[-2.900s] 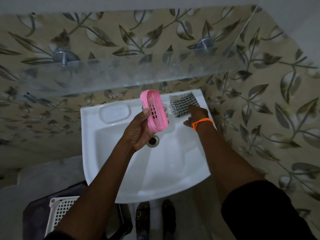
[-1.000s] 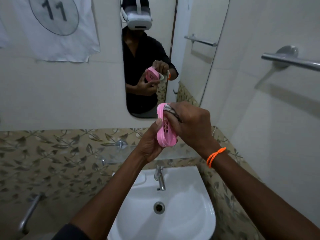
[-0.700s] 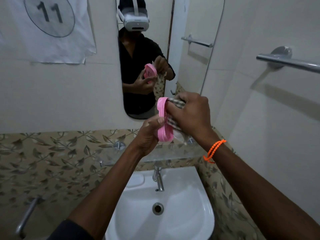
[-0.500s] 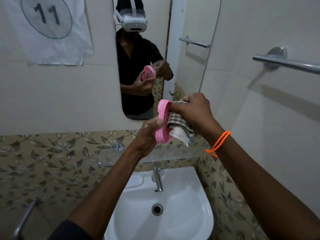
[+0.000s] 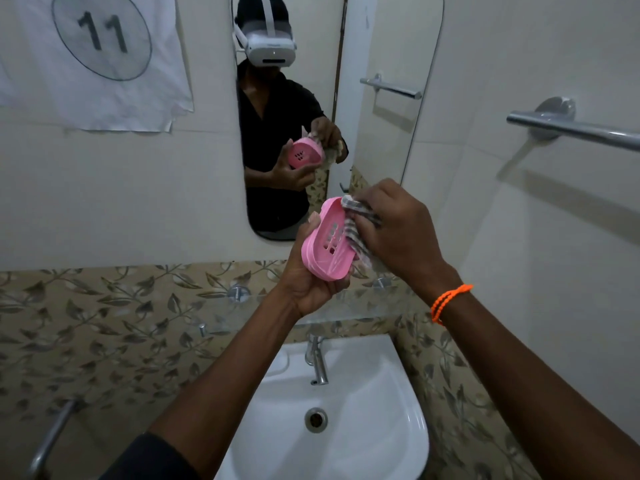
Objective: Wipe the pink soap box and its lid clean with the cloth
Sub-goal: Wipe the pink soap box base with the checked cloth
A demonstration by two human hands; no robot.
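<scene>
While left hand grips soap box tilted upright | right fingers pinch cloth inside

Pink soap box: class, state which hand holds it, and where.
The left hand cups the pink soap box from beneath, thumb on its left rim; the right hand presses the checked cloth inside.

Glossy pink plastic soap box; checked woven cloth; shiny metal tap.

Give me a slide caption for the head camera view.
Left hand holds pink soap box above sink; right hand wipes it with checked cloth.
</scene>
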